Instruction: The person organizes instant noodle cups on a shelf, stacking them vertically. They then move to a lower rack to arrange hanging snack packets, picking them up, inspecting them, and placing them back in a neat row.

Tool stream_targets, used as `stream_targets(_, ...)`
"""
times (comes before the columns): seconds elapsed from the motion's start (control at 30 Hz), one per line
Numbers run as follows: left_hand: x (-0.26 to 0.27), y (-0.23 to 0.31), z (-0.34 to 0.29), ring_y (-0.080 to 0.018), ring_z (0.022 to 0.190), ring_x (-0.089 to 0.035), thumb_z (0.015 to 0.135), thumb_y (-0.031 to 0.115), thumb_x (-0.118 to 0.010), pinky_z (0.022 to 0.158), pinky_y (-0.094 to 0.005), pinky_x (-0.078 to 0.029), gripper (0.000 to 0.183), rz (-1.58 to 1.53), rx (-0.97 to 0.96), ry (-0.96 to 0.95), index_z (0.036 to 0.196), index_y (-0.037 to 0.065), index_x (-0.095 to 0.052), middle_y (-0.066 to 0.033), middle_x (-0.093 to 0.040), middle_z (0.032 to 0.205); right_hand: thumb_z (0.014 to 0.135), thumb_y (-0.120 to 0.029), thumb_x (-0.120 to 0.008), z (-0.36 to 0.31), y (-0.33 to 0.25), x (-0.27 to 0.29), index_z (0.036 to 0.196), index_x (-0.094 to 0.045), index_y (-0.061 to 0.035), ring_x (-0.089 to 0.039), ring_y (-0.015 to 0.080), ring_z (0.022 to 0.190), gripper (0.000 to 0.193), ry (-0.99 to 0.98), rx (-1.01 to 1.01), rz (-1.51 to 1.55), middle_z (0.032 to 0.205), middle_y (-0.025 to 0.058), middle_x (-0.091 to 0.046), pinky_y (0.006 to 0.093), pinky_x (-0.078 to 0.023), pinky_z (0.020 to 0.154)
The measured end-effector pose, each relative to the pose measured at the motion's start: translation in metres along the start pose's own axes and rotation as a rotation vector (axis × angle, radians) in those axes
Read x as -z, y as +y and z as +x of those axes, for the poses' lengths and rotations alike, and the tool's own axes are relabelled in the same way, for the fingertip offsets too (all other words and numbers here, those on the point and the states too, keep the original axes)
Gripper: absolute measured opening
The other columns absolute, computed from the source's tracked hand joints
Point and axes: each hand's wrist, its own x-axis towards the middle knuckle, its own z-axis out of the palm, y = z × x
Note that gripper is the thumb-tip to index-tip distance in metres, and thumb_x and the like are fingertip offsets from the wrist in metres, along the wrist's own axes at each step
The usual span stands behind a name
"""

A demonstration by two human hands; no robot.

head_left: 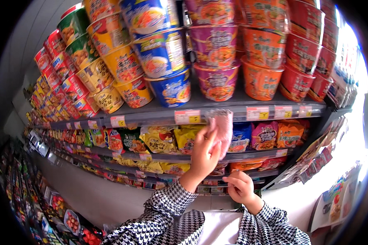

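My left hand [201, 157] is raised to the front edge of a grey shelf [151, 115], its fingers closed on a folded pink cloth [222, 132]. The cloth lies over the edge strip among the price tags [187, 116] and is slightly blurred. Lower and to the right, my right hand [241, 187] hangs in front of the lower shelves with its fingers curled in and nothing visible in them. Above the cloth stand stacked purple noodle tubs [216, 83], with blue tubs [170, 89] and orange tubs [262, 79] on either side.
Bagged noodles, such as a yellow packet [159, 139] and a purple packet [264, 135], fill the shelf below. Red tubs [296, 83] stand at the right end, beside hanging packets [315, 157]. Another goods display [37, 200] runs along the left.
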Motion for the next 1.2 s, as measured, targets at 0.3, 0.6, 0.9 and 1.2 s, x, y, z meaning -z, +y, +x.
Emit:
stream_targets(0.3,-0.095,0.092,-0.039,-0.0275,0.119,-0.056,0.087,0.001,-0.067,0.102,-0.0352,-0.043,0.043,-0.369,0.19,-0.194,0.129,-0.001,-0.06,-0.0175,-0.054,0.13,0.095,-0.016,-0.063,-0.056,0.009,0.093,0.141,-0.044,0.002,-0.054,0.0267,0.122,0.053,0.347,-0.416,0.413,0.13,0.0166,-0.052,0.036,-0.05,0.098)
stream_targets(0.6,-0.205,0.182,-0.07,-0.0323,0.112,-0.059,0.085,0.003,-0.066,0.096,-0.0374,-0.047,0.039,-0.485,0.008,-0.557,0.124,0.001,-0.064,-0.0171,-0.057,0.124,0.105,-0.022,-0.047,-0.143,-0.001,0.21,0.125,-0.054,0.0015,-0.059,0.0138,0.106,0.031,0.33,-0.645,0.824,0.115,0.0078,-0.063,0.03,-0.047,0.094)
stream_targets(0.9,-0.256,0.218,-0.096,-0.0273,0.098,-0.063,0.083,-0.002,-0.07,0.083,-0.0334,-0.051,0.033,-0.364,0.058,-0.402,0.115,0.005,-0.069,-0.0127,-0.064,0.11,0.094,-0.002,-0.054,-0.167,-0.001,0.286,0.132,-0.052,0.0019,-0.061,0.0136,0.107,0.039,0.357,-0.652,0.377,0.116,0.0084,-0.066,0.0288,-0.048,0.091)
stream_targets(1.2,-0.25,0.21,-0.109,-0.0166,0.09,-0.063,0.087,-0.008,-0.063,0.077,-0.0264,-0.051,0.039,-0.388,0.147,-0.389,0.125,0.002,-0.062,-0.0133,-0.059,0.121,0.086,-0.006,-0.065,-0.164,0.033,0.316,0.123,-0.06,-0.0005,-0.067,0.0189,0.095,0.039,0.435,-0.674,0.049,0.103,0.0117,-0.07,0.0319,-0.052,0.083)
